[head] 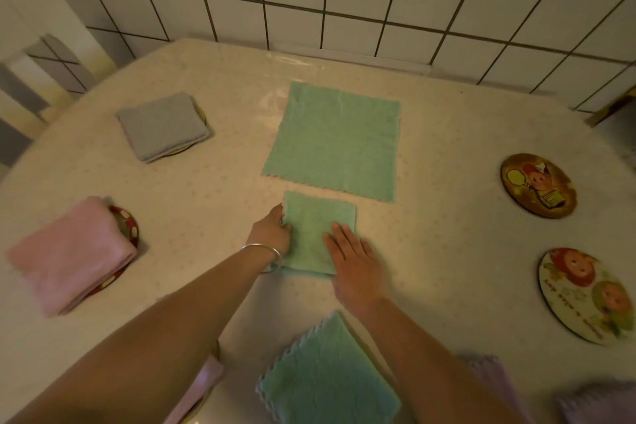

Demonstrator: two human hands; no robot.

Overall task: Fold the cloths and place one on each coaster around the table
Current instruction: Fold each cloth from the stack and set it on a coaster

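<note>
Hands meet on a small folded green cloth (318, 231) at the centre of the table (447, 251): the left hand (272, 232) pinches its left edge with curled fingers, while the right hand (354, 260) lies flat on it, fingers straight. Just above lies an unfolded green cloth (335, 141). At left, a grey cloth (163, 126) and a pink cloth (70, 256) each sit folded on a coaster. Two bare coasters (538, 185) lie at right. Another folded green cloth (327, 379) sits at bottom centre.
</note>
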